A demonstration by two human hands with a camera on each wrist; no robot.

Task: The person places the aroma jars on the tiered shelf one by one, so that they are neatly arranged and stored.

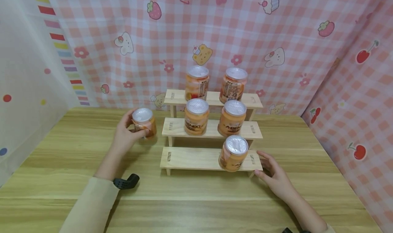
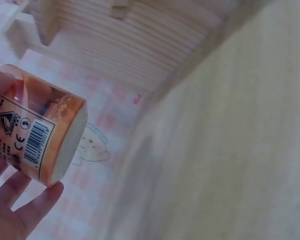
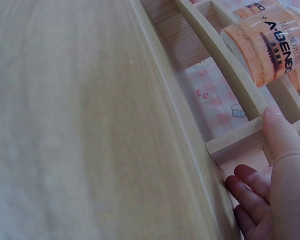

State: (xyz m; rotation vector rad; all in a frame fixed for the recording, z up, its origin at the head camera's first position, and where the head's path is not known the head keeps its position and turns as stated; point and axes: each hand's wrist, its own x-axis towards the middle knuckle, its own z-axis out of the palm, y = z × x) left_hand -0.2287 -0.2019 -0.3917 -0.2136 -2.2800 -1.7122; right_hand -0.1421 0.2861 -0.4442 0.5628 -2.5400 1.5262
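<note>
My left hand grips an orange-labelled jar with a silver lid, left of the wooden tiered display shelf. In the left wrist view the thumb and fingers hold the jar around its sides, its base apart from the tabletop. With thumb and forefinger, my right hand holds the right end of the lowest tier; in the right wrist view the thumb presses its corner and other fingers curl loosely below. One similar jar stands on that tier's right side.
Two jars stand on the middle tier, a left jar and a right jar. The top tier bears another left jar and right jar. Behind the wooden table hangs a pink checked cloth.
</note>
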